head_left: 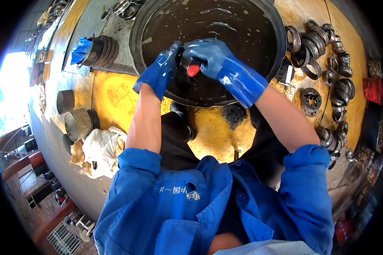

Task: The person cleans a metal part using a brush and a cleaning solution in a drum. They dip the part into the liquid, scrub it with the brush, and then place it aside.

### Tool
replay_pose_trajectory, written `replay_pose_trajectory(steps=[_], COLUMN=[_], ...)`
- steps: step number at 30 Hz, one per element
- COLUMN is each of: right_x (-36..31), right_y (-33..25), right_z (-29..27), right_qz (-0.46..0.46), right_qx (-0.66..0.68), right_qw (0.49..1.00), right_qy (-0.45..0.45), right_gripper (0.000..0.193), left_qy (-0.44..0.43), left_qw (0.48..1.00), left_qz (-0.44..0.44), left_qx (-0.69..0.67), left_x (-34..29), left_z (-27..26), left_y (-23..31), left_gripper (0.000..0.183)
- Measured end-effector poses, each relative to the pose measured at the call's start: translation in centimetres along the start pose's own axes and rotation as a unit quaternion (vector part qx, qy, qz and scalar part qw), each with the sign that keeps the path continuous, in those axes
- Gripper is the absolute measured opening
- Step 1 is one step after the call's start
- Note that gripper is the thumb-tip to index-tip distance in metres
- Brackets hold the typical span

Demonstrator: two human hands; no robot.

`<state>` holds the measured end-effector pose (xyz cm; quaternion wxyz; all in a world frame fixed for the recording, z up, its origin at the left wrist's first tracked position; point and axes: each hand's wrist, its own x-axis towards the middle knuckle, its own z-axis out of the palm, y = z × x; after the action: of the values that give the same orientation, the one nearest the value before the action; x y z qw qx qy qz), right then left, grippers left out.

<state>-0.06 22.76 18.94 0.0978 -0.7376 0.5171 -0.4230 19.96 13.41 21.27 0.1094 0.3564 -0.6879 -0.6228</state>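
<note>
Both my hands wear blue rubber gloves and are over the near part of a big round black basin (136,46) of dark liquid. Between them is a dark round metal part (183,70), mostly covered by the gloves. My left hand (166,66) is closed on its left side. My right hand (209,55) curls over from the right, closed around a tool with a red end (193,70); the rest of that tool is hidden, so its kind does not show.
Many dark metal rings (314,44) lie right of the basin, with a slotted round part (311,102) nearer. At left stand a stack of ridged rings (103,51), metal sleeves (78,124) and a white plastic bag (101,148). A dark clump (234,115) lies below the basin.
</note>
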Motion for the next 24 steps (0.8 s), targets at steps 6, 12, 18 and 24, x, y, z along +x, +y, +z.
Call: replay_pose_trajectory(steps=[6,12,18,24], right_x=[-0.4,-2.0,-4.9,-6.2], right_y=[-3.5,-5.5,-5.6,-0.2], right_z=[0.5,3.8,6.2,6.2], right_qz=[-0.071,-0.155,-0.142,0.01], right_qx=[-0.122,-0.218,-0.122,0.045], right_qw=[0.987,0.957,0.967,0.973], right_qy=[-0.074,-0.111,-0.172,-0.225], right_gripper=[0.037,0.017,0.021,0.037], left_qy=[0.004,-0.018,0.021,-0.003], left_qw=[0.985,0.932,0.961,0.985], left_qz=[-0.1,-0.052,-0.016,-0.088], left_qx=[0.143,0.358,0.276,0.147], left_x=[-0.3,4.1,2.8,6.1], left_z=[0.8,-0.6,-0.6,-0.3], left_y=[2.9,-2.0,0.1,-1.4], left_gripper=[0.055,0.043,0.045,0.049])
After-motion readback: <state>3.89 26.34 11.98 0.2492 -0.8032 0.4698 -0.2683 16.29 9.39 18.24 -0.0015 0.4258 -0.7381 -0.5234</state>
